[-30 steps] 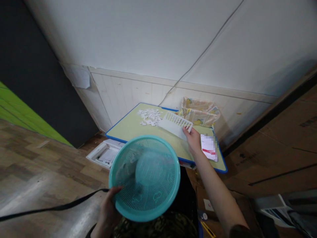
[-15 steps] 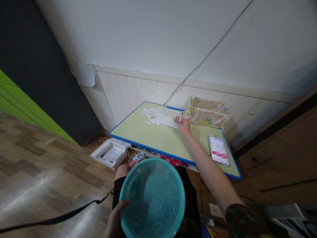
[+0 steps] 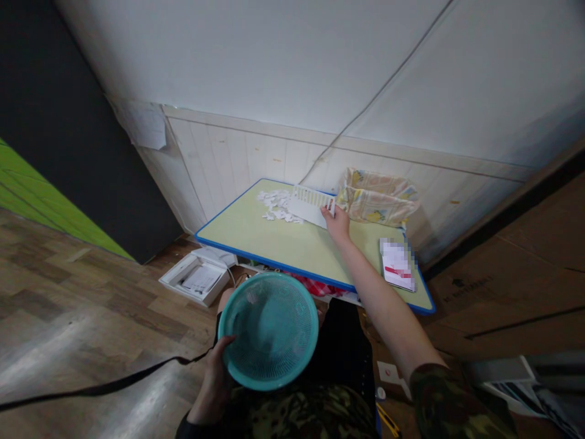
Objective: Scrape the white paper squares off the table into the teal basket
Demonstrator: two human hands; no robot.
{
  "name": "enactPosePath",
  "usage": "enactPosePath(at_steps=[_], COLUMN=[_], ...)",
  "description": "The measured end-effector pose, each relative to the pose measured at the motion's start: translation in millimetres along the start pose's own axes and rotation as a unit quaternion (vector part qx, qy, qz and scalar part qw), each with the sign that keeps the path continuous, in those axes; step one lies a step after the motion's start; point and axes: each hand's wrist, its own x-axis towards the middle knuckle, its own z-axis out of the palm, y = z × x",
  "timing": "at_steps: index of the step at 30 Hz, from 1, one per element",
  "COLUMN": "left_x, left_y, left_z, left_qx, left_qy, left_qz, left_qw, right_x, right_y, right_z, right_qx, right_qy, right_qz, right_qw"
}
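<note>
Panel point(image 3: 305, 211), white and slotted along its far side, is lying over the desk point(image 3: 292, 247), and the fingers of the right hand point(image 3: 338, 225) are gripping its right end, thumb on top. From those fingers its long axis is running leftward and slightly away, its left end pointing at the white scraps point(image 3: 273, 201) heaped just beside it; whether its underside is touching the desk, I cannot tell. The right hand is lying nearer the scraps, while the left hand point(image 3: 216, 372), well back toward the body, is clasping the rim of a teal basket point(image 3: 269, 360). Pale green with a blue edge, the desk is spreading leftward and nearward from the right fingers. Beyond them and rightward, a cloth bin point(image 3: 377, 210) is standing; rightward and nearer, a partly blurred white slab point(image 3: 393, 259) is lying. Ahead, a wall point(image 3: 256, 67) is rising; beyond the left fingers, an open box point(image 3: 218, 286) is resting low, near the floor point(image 3: 100, 317).
</note>
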Motion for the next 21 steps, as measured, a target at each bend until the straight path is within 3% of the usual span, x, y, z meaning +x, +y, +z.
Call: enactPosePath(at_steps=[4, 15, 21], left_x=[-3, -4, -4], left_y=[3, 17, 16], left_z=[3.7, -7.7, -4.1], left_qx=[0.029, 0.015, 0.011], left_qy=[0.026, 0.002, 0.025], left_qz=[0.056, 0.070, 0.052], left_qw=[0.998, 0.997, 0.998], right_x=[0, 1, 1], right_y=[-1, 7, 2], right_z=[-3, 1, 1], right_qx=[0.031, 0.050, 0.082], right_qy=[-0.007, -0.019, -0.029], right_qz=[0.015, 0.027, 0.028], right_qw=[0.999, 0.998, 0.996])
